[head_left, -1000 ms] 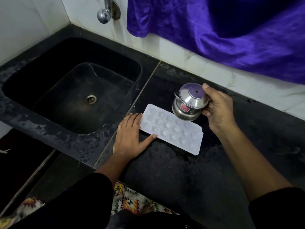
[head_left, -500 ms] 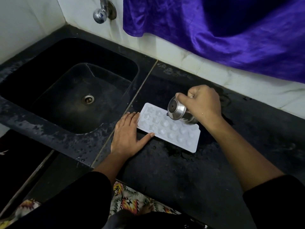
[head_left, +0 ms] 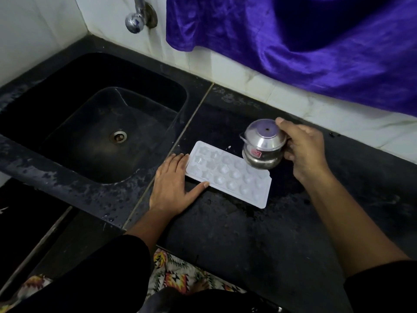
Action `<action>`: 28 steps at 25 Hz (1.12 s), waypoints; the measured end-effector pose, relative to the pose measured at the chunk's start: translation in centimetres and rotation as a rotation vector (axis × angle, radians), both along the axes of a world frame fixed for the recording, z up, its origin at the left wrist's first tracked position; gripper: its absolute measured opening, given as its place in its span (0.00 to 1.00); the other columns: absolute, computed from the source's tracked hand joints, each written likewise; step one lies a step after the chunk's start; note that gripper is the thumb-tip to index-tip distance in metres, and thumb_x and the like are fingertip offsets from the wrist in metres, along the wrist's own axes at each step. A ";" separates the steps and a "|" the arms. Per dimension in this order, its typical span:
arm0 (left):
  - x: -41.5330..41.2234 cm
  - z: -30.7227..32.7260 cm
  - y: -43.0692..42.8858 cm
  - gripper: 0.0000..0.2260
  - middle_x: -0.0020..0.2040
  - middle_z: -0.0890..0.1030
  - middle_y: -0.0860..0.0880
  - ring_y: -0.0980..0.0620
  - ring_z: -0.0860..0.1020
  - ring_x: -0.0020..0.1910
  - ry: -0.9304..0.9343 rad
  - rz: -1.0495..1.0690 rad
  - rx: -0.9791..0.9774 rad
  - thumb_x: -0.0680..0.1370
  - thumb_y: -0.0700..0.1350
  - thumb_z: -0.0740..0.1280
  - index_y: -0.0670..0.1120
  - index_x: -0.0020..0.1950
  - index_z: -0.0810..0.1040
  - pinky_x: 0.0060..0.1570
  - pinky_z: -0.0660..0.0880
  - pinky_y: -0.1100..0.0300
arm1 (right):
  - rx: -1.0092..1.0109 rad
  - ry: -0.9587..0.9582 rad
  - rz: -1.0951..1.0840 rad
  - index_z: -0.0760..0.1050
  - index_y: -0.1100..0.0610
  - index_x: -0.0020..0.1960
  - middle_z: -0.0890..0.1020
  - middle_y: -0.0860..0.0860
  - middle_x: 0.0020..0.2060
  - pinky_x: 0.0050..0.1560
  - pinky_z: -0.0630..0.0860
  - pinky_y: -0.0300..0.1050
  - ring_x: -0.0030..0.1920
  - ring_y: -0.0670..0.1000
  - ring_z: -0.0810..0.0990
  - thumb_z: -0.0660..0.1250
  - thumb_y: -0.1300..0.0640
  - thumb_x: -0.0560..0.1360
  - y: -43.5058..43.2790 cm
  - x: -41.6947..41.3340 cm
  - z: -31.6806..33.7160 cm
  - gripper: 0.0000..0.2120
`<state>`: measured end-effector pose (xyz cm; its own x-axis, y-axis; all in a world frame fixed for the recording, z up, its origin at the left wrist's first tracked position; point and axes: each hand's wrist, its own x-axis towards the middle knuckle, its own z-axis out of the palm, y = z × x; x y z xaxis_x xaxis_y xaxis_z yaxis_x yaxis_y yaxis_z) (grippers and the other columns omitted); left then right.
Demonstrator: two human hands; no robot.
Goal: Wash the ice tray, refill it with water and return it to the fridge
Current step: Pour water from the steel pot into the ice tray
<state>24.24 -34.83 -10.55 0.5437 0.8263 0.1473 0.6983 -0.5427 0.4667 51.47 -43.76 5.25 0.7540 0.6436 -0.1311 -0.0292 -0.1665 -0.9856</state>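
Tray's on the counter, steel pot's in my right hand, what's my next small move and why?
Probably tip the steel pot over the ice tray cells: your right hand holds it above the tray's right end, and your left hand lies flat against its left end, steadying it.

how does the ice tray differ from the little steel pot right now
The ice tray is white, flat and rectangular; the steel pot is shiny, round and bulbous. The tray lies on the black counter, while the pot is gripped by the right hand over the tray's far corner. The left hand only rests straight fingers against the tray's end. Both are right of the sink.
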 end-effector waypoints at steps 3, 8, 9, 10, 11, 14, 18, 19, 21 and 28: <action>0.1 0.0 0.0 0.43 0.79 0.69 0.48 0.47 0.62 0.81 -0.002 -0.003 0.001 0.76 0.76 0.58 0.47 0.81 0.65 0.79 0.60 0.43 | 0.196 0.192 -0.002 0.83 0.51 0.33 0.77 0.46 0.28 0.20 0.59 0.36 0.25 0.43 0.68 0.77 0.48 0.72 -0.9 0.6 0.3 0.12; 0.1 0.1 0.0 0.42 0.79 0.69 0.48 0.47 0.63 0.81 0.002 -0.002 0.015 0.77 0.76 0.60 0.47 0.80 0.65 0.80 0.59 0.45 | 0.092 0.002 -0.018 0.81 0.53 0.32 0.76 0.46 0.26 0.23 0.63 0.36 0.24 0.43 0.69 0.78 0.47 0.71 -1.4 0.8 0.8 0.14; 0.1 0.1 0.0 0.42 0.79 0.69 0.48 0.47 0.62 0.80 0.004 -0.001 0.018 0.77 0.76 0.60 0.47 0.80 0.65 0.79 0.58 0.46 | 0.033 -0.103 -0.010 0.77 0.54 0.30 0.74 0.47 0.25 0.25 0.64 0.36 0.24 0.44 0.68 0.78 0.48 0.72 -1.3 0.8 0.6 0.17; 0.1 0.1 0.0 0.42 0.79 0.69 0.48 0.47 0.62 0.81 0.005 -0.001 0.017 0.77 0.76 0.60 0.47 0.80 0.65 0.79 0.58 0.46 | -0.019 -0.213 0.013 0.73 0.56 0.28 0.71 0.48 0.23 0.27 0.64 0.38 0.24 0.45 0.66 0.78 0.49 0.72 -1.2 0.6 0.4 0.21; 0.1 0.1 0.0 0.43 0.79 0.69 0.48 0.47 0.62 0.81 0.006 -0.001 0.013 0.77 0.76 0.59 0.47 0.81 0.64 0.79 0.58 0.46 | -0.081 -0.332 0.049 0.69 0.55 0.27 0.68 0.47 0.22 0.29 0.64 0.40 0.24 0.46 0.64 0.78 0.49 0.73 -0.9 0.4 0.2 0.25; 0.1 0.2 0.0 0.43 0.80 0.68 0.48 0.47 0.61 0.81 0.007 -0.003 0.001 0.77 0.76 0.59 0.47 0.81 0.64 0.80 0.58 0.45 | -0.330 -0.711 0.134 0.64 0.56 0.25 0.65 0.46 0.19 0.30 0.64 0.44 0.22 0.47 0.63 0.76 0.45 0.74 0.2 -0.8 -0.3 0.29; 0.1 0.2 -0.1 0.43 0.80 0.68 0.48 0.47 0.61 0.81 0.006 0.001 -0.004 0.76 0.76 0.60 0.47 0.81 0.64 0.80 0.58 0.45 | -0.493 -0.980 0.199 0.70 0.58 0.28 0.70 0.49 0.20 0.27 0.61 0.41 0.23 0.50 0.71 0.71 0.42 0.75 1.4 -2.5 -0.9 0.26; 0.1 0.2 0.0 0.43 0.79 0.69 0.48 0.47 0.61 0.81 0.003 0.001 -0.006 0.76 0.76 0.60 0.47 0.81 0.64 0.80 0.58 0.45 | -0.505 -1.015 0.206 0.71 0.58 0.28 0.70 0.49 0.20 0.27 0.61 0.41 0.23 0.50 0.72 0.71 0.42 0.75 1.7 -2.8 -1.0 0.26; 0.1 0.2 0.0 0.43 0.79 0.69 0.47 0.47 0.62 0.81 0.001 0.002 -0.007 0.76 0.76 0.59 0.47 0.81 0.65 0.80 0.58 0.45 | -0.500 -1.062 0.204 0.70 0.58 0.28 0.70 0.49 0.20 0.27 0.61 0.40 0.23 0.50 0.71 0.70 0.42 0.75 1.9 -3.0 -1.1 0.26; 0.1 0.1 0.0 0.43 0.79 0.69 0.48 0.47 0.62 0.81 0.015 0.001 -0.001 0.76 0.76 0.59 0.47 0.81 0.64 0.80 0.58 0.46 | -0.272 -0.568 0.084 0.65 0.56 0.25 0.64 0.46 0.21 0.30 0.63 0.43 0.23 0.47 0.62 0.76 0.44 0.72 -0.1 -0.1 -1.6 0.28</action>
